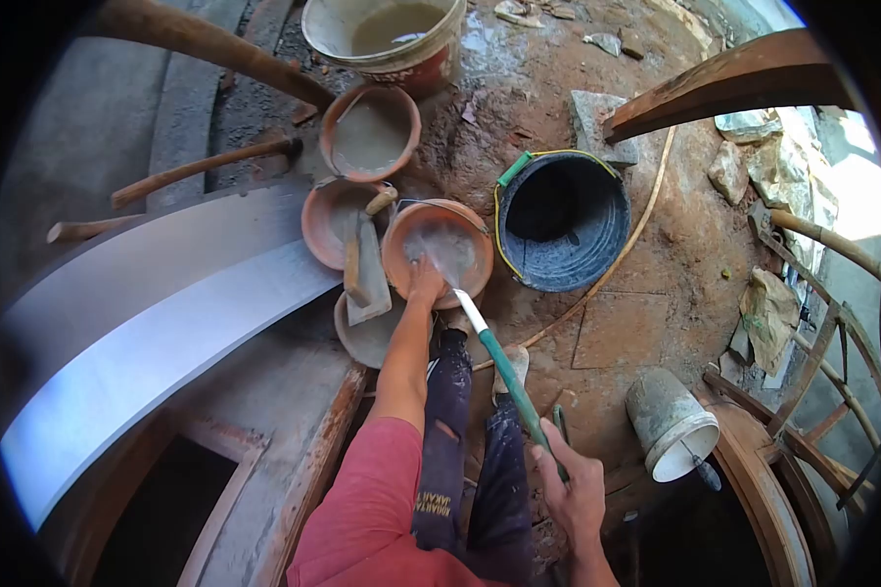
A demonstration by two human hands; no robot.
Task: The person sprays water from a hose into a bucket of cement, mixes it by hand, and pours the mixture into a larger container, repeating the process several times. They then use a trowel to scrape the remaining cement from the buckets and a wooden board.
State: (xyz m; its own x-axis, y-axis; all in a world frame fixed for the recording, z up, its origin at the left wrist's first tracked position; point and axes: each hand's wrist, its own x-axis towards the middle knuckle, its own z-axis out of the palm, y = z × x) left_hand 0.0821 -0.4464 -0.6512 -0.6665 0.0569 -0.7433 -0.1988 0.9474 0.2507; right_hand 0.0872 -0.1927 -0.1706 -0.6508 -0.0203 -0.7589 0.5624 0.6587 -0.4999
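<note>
My right hand is wrapped round a green hose with a white pipe end. Water sprays from that end into an orange bucket with a thin wire handle. My left hand reaches over the near rim into this bucket, fingers stretched out against its wet inside; spray partly blurs the fingertips. Just left of it, a plastering float with a wooden handle lies across another orange bucket.
A black bucket with a yellow-green handle stands to the right. Farther off are another orange bucket and a large water-filled pail. A whitish bucket lies tipped over. Long metal boards extend left; stones lie right.
</note>
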